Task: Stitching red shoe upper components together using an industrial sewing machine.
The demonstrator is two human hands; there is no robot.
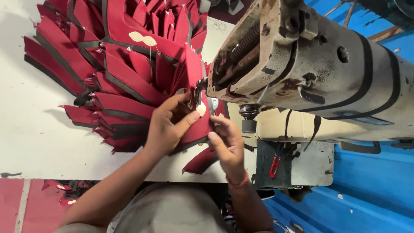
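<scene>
Red fabric piece [196,129], centre frame, under sewing machine [302,64] head. L hand [166,127]: grip pinching piece w/ thumb on top. R hand [226,144]: fingers clenched on piece's right edge. Pile of red pieces [116,64] upper left on white worktop [39,133]. Red snips [274,166] right of centre.

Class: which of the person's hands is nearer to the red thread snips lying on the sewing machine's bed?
Right. The right hand holds the red fabric piece just left of the snips; the left hand grips the same piece farther left, beyond the right hand.
</scene>
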